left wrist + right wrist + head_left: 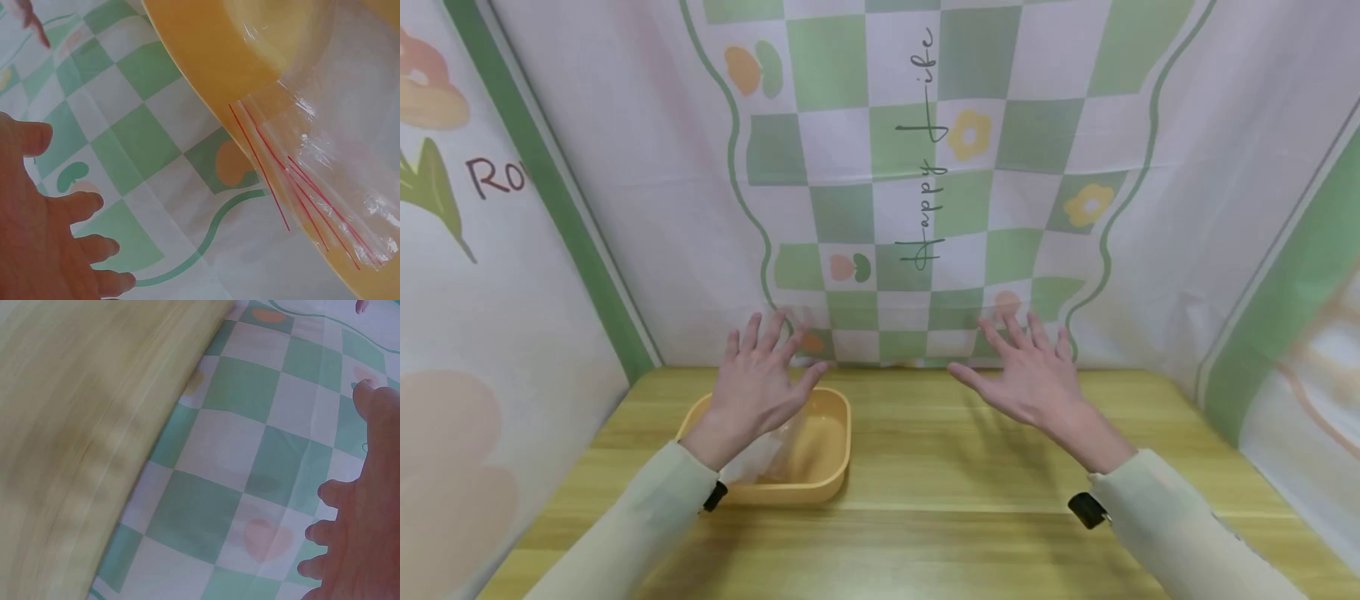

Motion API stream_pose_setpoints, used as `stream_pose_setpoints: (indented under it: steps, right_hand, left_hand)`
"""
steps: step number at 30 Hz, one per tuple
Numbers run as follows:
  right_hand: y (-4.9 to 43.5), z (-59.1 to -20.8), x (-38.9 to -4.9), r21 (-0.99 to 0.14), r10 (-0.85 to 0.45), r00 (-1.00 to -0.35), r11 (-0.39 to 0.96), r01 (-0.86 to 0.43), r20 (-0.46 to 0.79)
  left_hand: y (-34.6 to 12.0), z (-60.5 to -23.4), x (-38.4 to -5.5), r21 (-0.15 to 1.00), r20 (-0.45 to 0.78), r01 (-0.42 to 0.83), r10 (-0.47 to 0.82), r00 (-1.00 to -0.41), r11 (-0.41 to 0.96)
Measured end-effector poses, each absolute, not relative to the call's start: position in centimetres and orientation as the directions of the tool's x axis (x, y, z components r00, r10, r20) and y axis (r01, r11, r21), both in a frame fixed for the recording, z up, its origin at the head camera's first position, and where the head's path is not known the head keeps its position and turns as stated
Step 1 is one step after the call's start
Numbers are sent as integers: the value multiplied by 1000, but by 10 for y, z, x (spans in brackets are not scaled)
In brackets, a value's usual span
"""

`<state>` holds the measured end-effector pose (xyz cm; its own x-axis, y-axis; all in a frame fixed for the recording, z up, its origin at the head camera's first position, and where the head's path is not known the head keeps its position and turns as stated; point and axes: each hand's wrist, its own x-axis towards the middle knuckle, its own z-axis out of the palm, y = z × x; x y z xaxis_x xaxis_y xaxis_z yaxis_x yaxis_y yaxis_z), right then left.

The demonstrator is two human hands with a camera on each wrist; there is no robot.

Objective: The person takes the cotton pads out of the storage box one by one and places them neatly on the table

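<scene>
My left hand [758,387] is held with fingers spread above a yellow plastic basin [838,446], holding nothing. Inside the basin lie clear zip bags [300,181] with red seal lines, partly hidden behind the left hand and wrist in the head view. In the left wrist view several of these bags overlap the basin's edge. My right hand [1033,382], also spread and holding nothing, hovers over the right half of the wooden table [925,467]. In the right wrist view the right hand's fingers [325,532] are extended, with only table and cloth about them.
A cloth [835,142] with green and white checks, flowers and lettering hangs behind the table's far edge. Cloth panels with green stripes stand at the left [550,192] and right [1262,358]. A dark wrist strap piece [1086,510] shows beneath the right sleeve.
</scene>
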<state>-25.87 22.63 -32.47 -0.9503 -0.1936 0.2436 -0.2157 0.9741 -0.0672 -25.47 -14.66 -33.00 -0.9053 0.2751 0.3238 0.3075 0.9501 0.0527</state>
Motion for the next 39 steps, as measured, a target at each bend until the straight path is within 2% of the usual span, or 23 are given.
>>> stream_pose_setpoints:
  steps: [9,31,39]
  right_hand:
    - [230,-334,-252,-102,-186,-953,971,-215,237]
    - [237,-342,-234,-96,-210,-942,965,-242,263]
    - [238,-349,-225,-116,-217,-937,960,-256,274]
  left_hand:
    - [-152,-333,-247,72,322,311,273,-907,948]
    - [-160,-339,-235,84,339,314,269,-902,946]
    - [-166,-344,-230,94,378,334,277,-883,938]
